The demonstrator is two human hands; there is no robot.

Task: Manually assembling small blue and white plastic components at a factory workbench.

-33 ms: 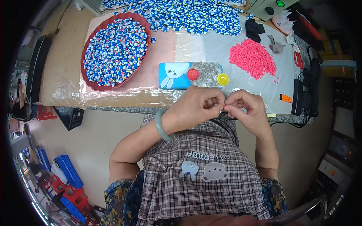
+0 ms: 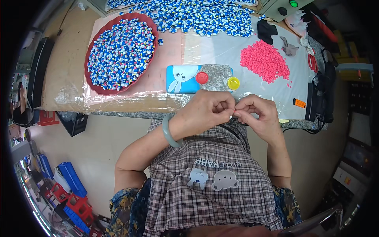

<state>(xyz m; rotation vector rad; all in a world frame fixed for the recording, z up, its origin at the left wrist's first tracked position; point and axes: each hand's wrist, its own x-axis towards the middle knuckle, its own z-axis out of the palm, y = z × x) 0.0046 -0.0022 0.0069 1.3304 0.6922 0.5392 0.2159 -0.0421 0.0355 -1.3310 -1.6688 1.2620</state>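
Head cam shows both bare hands up close together, just over the front edge of the table (image 2: 63, 75), a bit right of its middle. Left hand (image 2: 203, 110) has thumb and index finger pinched together with the other fingers curled in, and right hand (image 2: 260, 114) is doing pretty much the same from the other side. The fingertips meet around a tiny pinkish-red bit (image 2: 235, 112), so that's what both are gripping. It's mostly covered, so I can't make out its shape. There's also a little white speck by the left thumb tip, and I can't tell if it's a nail or part of a piece.

Right past the hands, near the front edge, sits a blue rabbit-print slab (image 2: 185, 85) with a speckled grey section, plus a red cap (image 2: 202, 78) and a yellow cap (image 2: 233, 83) on top. Over toward the right edge there's a loose pile of pink pieces (image 2: 265, 62), with a black cloth (image 2: 267, 31) just behind it and red-handled scissors (image 2: 312, 63) closer to that edge. Left half of the table has a big red bowl (image 2: 103, 93) with a wavy rim, heaped with blue-and-white pieces (image 2: 120, 55). Loads more of those are spread along the back edge. Oh, and a pale green bangle (image 2: 169, 132) on the left wrist.
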